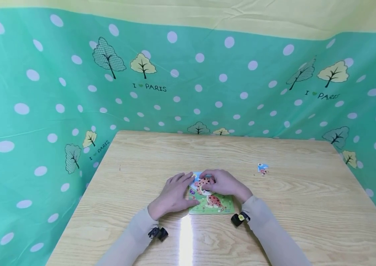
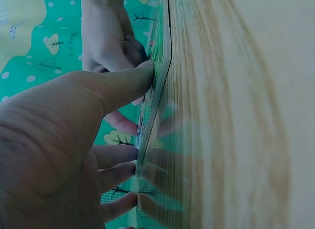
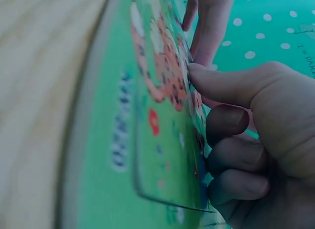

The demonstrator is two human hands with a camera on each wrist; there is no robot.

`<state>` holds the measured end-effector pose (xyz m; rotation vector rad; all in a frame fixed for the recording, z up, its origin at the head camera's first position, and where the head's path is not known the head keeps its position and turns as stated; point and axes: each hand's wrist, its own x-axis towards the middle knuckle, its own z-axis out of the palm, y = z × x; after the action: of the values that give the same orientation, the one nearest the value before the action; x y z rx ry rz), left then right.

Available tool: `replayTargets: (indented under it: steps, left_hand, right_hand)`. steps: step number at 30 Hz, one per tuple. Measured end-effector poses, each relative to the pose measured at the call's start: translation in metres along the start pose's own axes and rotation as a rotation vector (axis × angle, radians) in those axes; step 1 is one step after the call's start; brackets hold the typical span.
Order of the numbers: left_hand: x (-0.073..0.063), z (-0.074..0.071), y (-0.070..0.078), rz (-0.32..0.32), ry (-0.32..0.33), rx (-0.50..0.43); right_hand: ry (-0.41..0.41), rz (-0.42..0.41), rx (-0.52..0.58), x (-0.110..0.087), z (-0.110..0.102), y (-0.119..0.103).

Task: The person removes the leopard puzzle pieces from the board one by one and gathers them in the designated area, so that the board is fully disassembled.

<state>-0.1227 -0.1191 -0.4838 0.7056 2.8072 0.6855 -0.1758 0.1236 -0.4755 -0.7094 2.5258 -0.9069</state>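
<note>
A jigsaw puzzle board [image 1: 196, 210] with a spotted cartoon leopard on green grass lies flat on the table. My left hand [image 1: 174, 194] spans its left side, fingers spread and fairly straight. In the left wrist view the left thumb [image 2: 133, 81] touches the near edge of the board [image 2: 160, 86]. Over the upper right of the picture, my right hand [image 1: 224, 182] pinches a puzzle piece at the leopard's head [image 1: 204, 183] between thumb and index finger. The right thumb [image 3: 216, 83] presses at the picture surface, with the other fingers curled. The right hand hides the board's upper right corner.
A loose puzzle piece [image 1: 263, 169] with blue and leopard print lies on the wooden table [image 1: 291, 207], right of the board. A green dotted curtain [image 1: 208, 81] hangs behind the far edge and along both sides. Black wrist cameras [image 1: 238, 220] sit at both cuffs.
</note>
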Motion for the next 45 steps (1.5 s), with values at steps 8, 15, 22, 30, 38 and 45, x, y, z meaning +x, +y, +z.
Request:
replayTargets:
  steps: [8,15,22,30,38,45]
  left_hand:
    - [-0.0005,-0.0004,-0.0002,-0.001,0.004,-0.008]
    - [-0.0004,-0.0012,0.0009,0.005,0.004,-0.018]
    - [0.0003,-0.0002,0.0004,-0.001,0.0,0.0]
    - [-0.0001,-0.0005,0.001,-0.002,0.0,-0.006]
    - [-0.0003,0.0,0.0014,-0.002,0.001,-0.002]
    - [-0.001,0.0006,0.0006,0.004,0.011,0.0]
  right_hand:
    - [-0.073,0.021,0.087,0.001,-0.005,-0.0018]
    - [-0.074,0.048,0.145,0.0016,-0.0055,-0.0009]
    - [-0.059,0.055,0.17,0.0031,-0.0045,0.0014]
    - [-0.058,0.063,0.215,0.0021,-0.0043,0.0015]
    - [-0.056,0.06,0.242,-0.0002,-0.004,0.0009]
    - [-0.054,0.045,0.295,0.002,-0.0023,0.0038]
